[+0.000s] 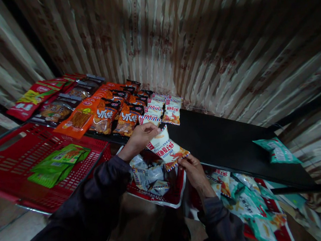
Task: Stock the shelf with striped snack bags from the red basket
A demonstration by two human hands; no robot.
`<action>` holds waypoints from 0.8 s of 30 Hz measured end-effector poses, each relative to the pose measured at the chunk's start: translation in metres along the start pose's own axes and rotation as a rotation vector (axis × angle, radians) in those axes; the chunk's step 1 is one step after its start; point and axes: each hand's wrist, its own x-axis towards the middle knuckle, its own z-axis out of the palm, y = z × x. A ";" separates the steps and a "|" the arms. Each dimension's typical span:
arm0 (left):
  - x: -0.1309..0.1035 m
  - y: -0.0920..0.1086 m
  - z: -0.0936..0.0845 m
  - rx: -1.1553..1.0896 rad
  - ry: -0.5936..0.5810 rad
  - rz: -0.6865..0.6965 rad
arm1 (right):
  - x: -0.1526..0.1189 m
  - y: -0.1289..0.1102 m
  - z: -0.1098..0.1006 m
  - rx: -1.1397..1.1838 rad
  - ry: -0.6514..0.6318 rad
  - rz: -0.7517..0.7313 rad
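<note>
A white snack bag (168,149) with red lettering and a striped edge is stretched between my two hands. My left hand (141,138) pinches its upper left corner, and my right hand (194,172) grips its lower right edge. The bag hangs tilted above a small red basket (182,187) that holds several similar white bags (151,175). Just beyond my left hand, more white bags (171,110) lie in rows on the black shelf (208,134).
Left along the shelf are orange-black snack bags (106,115), an orange packet (79,116), dark packs (57,107) and red bags (34,98). A teal bag (277,151) lies at the right end. Green packets (58,165) sit in a red basket (5,157); teal bags (247,201) fill another basket.
</note>
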 end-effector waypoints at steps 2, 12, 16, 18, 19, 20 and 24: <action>0.001 -0.004 -0.002 0.069 0.026 0.045 | 0.000 0.002 -0.002 -0.033 -0.006 -0.004; -0.002 -0.003 -0.003 0.206 0.129 0.119 | -0.004 -0.012 0.003 0.048 -0.022 -0.033; -0.003 0.001 0.001 0.109 0.075 0.077 | -0.003 -0.015 0.001 0.104 -0.017 -0.040; -0.003 0.003 0.003 0.019 0.040 0.030 | -0.003 -0.016 0.000 0.135 0.001 -0.037; -0.004 0.005 0.004 -0.026 0.030 0.001 | -0.003 -0.016 -0.001 0.150 0.009 -0.038; -0.005 0.007 0.005 -0.067 0.025 -0.029 | -0.002 -0.017 -0.001 0.165 0.016 -0.041; -0.007 0.011 0.008 -0.213 0.042 -0.148 | -0.002 -0.019 -0.001 0.212 0.044 -0.074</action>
